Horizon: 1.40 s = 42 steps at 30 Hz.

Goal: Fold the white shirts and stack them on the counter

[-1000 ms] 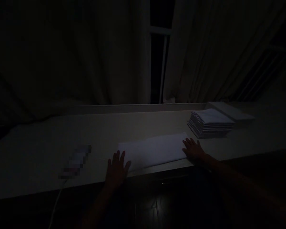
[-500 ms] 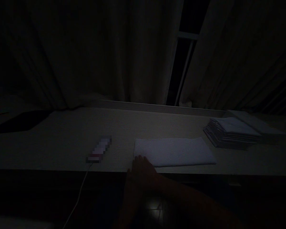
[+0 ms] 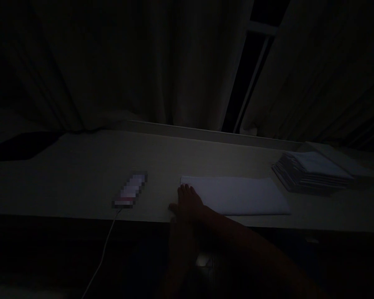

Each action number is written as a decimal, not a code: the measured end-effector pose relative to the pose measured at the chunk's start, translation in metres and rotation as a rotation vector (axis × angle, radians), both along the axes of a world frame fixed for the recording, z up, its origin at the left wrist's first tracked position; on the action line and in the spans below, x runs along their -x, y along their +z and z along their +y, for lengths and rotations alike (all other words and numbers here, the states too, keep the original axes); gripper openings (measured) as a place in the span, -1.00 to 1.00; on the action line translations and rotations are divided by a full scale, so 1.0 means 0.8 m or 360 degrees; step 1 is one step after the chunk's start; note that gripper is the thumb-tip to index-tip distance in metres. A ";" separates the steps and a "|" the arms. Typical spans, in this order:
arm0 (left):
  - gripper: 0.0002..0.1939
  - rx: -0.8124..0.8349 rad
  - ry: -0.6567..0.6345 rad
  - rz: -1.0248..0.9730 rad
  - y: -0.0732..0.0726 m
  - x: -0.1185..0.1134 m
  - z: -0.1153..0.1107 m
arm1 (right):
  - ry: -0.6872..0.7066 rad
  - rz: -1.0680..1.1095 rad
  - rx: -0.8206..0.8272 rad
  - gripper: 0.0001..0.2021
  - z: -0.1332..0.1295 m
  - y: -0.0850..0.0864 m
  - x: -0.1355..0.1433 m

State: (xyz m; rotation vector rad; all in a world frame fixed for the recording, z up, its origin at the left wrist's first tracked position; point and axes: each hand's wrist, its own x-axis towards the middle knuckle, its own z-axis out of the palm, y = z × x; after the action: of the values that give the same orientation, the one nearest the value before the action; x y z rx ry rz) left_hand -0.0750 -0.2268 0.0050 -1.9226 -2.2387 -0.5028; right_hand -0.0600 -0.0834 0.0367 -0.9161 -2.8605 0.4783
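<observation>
A flat, white folded cloth [image 3: 239,197] lies lengthwise near the front edge of the table. My right hand [image 3: 189,202] reaches in from the right and rests palm down on its left end, fingers stretched out along the edge. Below and partly behind it, my left hand [image 3: 182,236] is a dark shape at the table's front edge; its fingers are hidden by the right hand and the gloom. Left of the hands lies a phone-like flat thing [image 3: 131,191], blurred out, with a white cable [image 3: 104,249] running down from it.
At the right of the pale table [image 3: 90,170] stands a stack of folded white cloths [image 3: 314,172], beside a pale box-like block [image 3: 345,160]. A dark flat object [image 3: 25,145] lies at the far left. Curtains [image 3: 143,62] hang behind. The room is very dim.
My right hand has moved away from me, further up the cloth's left end, and its thumb now sticks out to the left. The view has shifted slightly.
</observation>
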 end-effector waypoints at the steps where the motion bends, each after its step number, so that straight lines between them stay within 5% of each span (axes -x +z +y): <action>1: -0.40 0.0012 0.0012 0.0014 -0.003 0.000 -0.001 | -0.0005 -0.0012 0.0004 -0.08 0.006 0.000 0.003; 7: -0.34 -0.0036 0.0009 0.0062 -0.018 0.002 -0.003 | -0.0037 -0.0041 0.0007 -0.10 0.036 0.001 0.021; 19: -0.21 -0.0109 0.0010 -0.0081 -0.014 0.000 0.000 | -0.0074 0.0046 -0.0047 -0.16 0.059 0.000 0.029; 24: -0.20 -0.0260 0.0207 -0.0207 -0.016 0.007 0.010 | -0.0099 0.0031 -0.0035 -0.14 0.060 -0.003 0.030; 42: -0.27 0.0045 0.0331 0.0007 -0.009 -0.004 0.005 | -0.0102 0.0036 -0.0020 -0.16 0.061 -0.002 0.028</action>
State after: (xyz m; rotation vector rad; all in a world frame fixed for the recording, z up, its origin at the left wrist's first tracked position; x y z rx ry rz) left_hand -0.0718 -0.2225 -0.0021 -1.6741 -2.4191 -0.4385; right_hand -0.0824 -0.0346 0.0350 -0.9899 -2.8009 0.4606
